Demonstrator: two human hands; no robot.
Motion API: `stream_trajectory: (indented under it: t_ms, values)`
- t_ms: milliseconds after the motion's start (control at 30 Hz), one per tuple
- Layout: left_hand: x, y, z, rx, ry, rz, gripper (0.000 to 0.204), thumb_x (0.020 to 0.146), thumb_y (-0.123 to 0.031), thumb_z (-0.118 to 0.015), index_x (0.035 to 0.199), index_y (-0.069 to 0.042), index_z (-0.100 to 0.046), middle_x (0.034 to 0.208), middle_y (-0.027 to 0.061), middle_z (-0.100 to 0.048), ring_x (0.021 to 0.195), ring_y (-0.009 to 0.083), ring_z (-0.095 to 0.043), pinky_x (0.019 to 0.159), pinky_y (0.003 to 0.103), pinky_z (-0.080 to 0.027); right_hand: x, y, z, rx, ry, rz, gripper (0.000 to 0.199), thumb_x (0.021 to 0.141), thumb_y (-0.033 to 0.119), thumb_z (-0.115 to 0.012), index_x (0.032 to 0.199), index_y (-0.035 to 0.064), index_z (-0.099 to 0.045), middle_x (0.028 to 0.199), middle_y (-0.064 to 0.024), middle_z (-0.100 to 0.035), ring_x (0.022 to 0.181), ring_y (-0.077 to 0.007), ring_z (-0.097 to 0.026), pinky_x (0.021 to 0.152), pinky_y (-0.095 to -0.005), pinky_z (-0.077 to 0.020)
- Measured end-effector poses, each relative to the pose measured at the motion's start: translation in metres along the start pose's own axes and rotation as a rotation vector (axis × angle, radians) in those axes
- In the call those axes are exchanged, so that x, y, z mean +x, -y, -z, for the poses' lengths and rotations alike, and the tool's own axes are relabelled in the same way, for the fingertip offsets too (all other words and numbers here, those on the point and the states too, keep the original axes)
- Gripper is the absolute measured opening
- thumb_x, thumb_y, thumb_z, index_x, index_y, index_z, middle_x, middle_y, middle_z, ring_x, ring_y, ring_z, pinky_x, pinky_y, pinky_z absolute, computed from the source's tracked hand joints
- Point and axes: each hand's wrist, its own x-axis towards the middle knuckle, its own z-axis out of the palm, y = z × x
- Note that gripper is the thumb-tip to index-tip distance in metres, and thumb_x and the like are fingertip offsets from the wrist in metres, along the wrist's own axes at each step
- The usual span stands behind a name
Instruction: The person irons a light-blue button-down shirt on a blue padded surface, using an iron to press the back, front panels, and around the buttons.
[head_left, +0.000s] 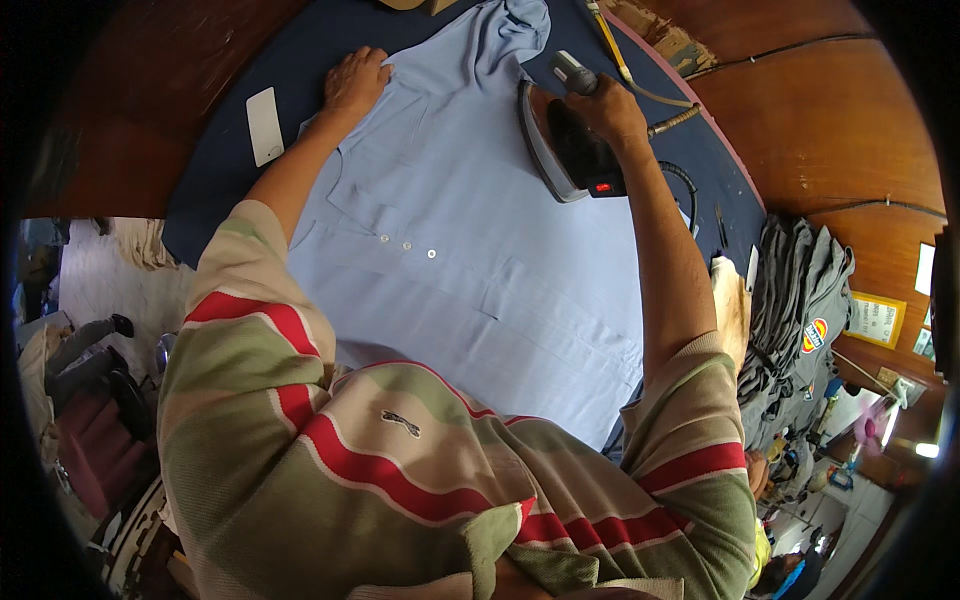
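A light blue shirt (470, 190) is spread out in front of me, with small white buttons down a placket and a pocket on it. Bunched sleeve fabric lies at its far end. My left hand (357, 80) is at the shirt's far left edge, its bent fingers closed on the cloth. On the right side, my right hand (610, 112) wraps round the handle of an electric iron (568, 145). The iron rests on the shirt near its right edge, tip pointing away, with a red switch lit at its back end.
The shirt covers much of a dark blue padded table (225, 130). A white tag (265, 127) lies left of my left forearm. The iron's cord (680, 175) runs at the right. A stack of grey folded garments (790, 320) stands right of the table, before a wooden wall (820, 120).
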Motion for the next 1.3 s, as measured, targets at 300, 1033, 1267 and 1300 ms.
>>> stream_trajectory:
  t_ms: [300, 1033, 1267, 1300]
  values:
    - [0.0, 0.018, 0.006, 0.018, -0.061, -0.118, 0.022, 0.091, -0.032, -0.047, 0.099, -0.011, -0.048, 0.09, 0.0112, -0.064, 0.081, 0.0351, -0.062, 0.071, 0.045, -0.049, -0.005, 0.001, 0.0, -0.01, 0.011, 0.023, 0.054, 0.07, 0.044, -0.065, 0.107, 0.0054, -0.059, 0.098, -0.0187, -0.065, 0.094, -0.0326, -0.062, 0.08, -0.0394, -0.0478]
    - [0.045, -0.115, -0.028, -0.238, -0.065, -0.655, 0.038, 0.081, -0.018, -0.057, 0.118, -0.024, -0.056, 0.122, 0.0012, -0.05, 0.113, 0.0227, -0.046, 0.093, 0.051, -0.032, -0.011, 0.02, 0.002, 0.24, 0.149, -0.1, 0.045, 0.074, 0.033, -0.068, 0.102, -0.0012, -0.058, 0.092, -0.0214, -0.065, 0.087, -0.0331, -0.063, 0.077, -0.0374, -0.0486]
    - [0.109, -0.13, -0.015, 0.148, 0.328, -0.763, 0.031, 0.078, -0.033, -0.06, 0.105, -0.018, -0.064, 0.13, 0.0045, -0.044, 0.124, 0.0244, -0.036, 0.1, 0.052, -0.026, -0.014, 0.016, -0.003, 0.15, 0.05, -0.064, 0.048, 0.07, 0.03, -0.068, 0.106, -0.0001, -0.057, 0.093, -0.0225, -0.064, 0.089, -0.0343, -0.063, 0.078, -0.0388, -0.0487]
    - [0.116, -0.128, -0.014, 0.169, 0.387, -0.747, 0.032, 0.078, -0.035, -0.06, 0.105, -0.018, -0.064, 0.127, 0.0049, -0.045, 0.123, 0.0244, -0.037, 0.1, 0.052, -0.027, -0.014, 0.018, -0.003, 0.15, 0.055, -0.07, 0.048, 0.07, 0.03, -0.067, 0.106, 0.0001, -0.057, 0.093, -0.0224, -0.064, 0.089, -0.0343, -0.063, 0.078, -0.039, -0.0486]
